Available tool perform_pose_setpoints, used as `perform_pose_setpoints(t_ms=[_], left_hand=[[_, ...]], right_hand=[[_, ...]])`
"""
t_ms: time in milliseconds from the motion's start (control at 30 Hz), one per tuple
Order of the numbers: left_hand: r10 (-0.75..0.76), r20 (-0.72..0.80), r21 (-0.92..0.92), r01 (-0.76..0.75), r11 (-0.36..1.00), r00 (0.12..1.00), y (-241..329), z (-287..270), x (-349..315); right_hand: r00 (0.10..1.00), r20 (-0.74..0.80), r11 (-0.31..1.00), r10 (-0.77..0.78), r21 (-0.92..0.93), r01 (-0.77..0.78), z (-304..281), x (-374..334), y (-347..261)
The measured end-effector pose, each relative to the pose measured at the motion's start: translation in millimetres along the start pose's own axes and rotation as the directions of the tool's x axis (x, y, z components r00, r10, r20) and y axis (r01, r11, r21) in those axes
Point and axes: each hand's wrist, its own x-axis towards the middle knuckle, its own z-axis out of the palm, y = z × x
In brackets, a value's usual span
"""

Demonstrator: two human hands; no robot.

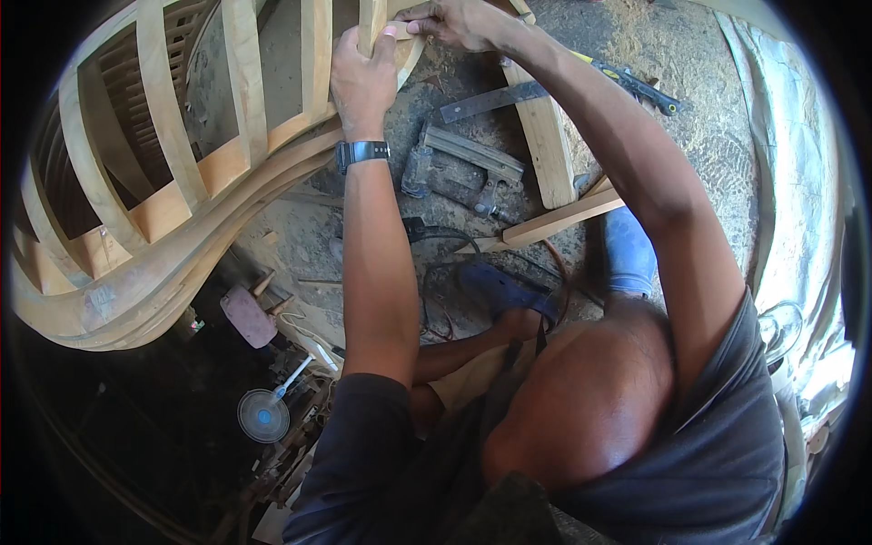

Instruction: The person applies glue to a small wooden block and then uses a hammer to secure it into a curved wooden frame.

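Note:
A large curved wooden frame (213,173), with several upright slats along a bent rail, fills the upper left. At its far right end, my left hand (363,77) is closed round a wooden slat (371,23), thumb up. My right hand (459,23) reaches in from the right at the top edge. Its fingers are pinched at a thin pale wood piece (411,56) beside the slat, close to my left thumb. The far side of both hands' grip is hidden.
On the dusty floor lie a nail gun (468,159), a flat metal strip (490,100), a thick wood block (543,150), a wood offcut (563,220) and a yellow-and-black tool (631,82). A hose runs near my blue shoe (509,292). A small fan (263,416) stands lower left.

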Motion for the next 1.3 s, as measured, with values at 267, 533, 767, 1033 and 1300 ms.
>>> perform_pose_setpoints(t_ms=[267,533,767,1033,1300], left_hand=[[0.004,-0.021,0.024,-0.004,1.0,1.0,-5,0,1],[0.004,-0.019,0.055,-0.003,0.998,1.0,-6,-1,1],[-0.001,-0.021,0.053,0.002,0.999,1.0,-4,-1,1],[-0.02,-0.025,0.027,0.02,0.999,0.999,-1,-1,-1],[0.119,-0.09,0.059,-0.114,0.992,0.989,-5,7,0]], right_hand=[[0.98,0.002,0.873,-0.199,-0.454,0.178,-11,6,-15],[0.981,-0.066,0.857,-0.182,-0.499,0.126,1,-6,-22],[0.944,-0.318,0.995,-0.086,-0.066,0.068,23,-11,-7],[0.981,-0.193,1.0,0.011,0.001,-0.011,16,-7,-19],[0.974,-0.19,0.992,-0.124,-0.063,0.114,22,-1,-4]])
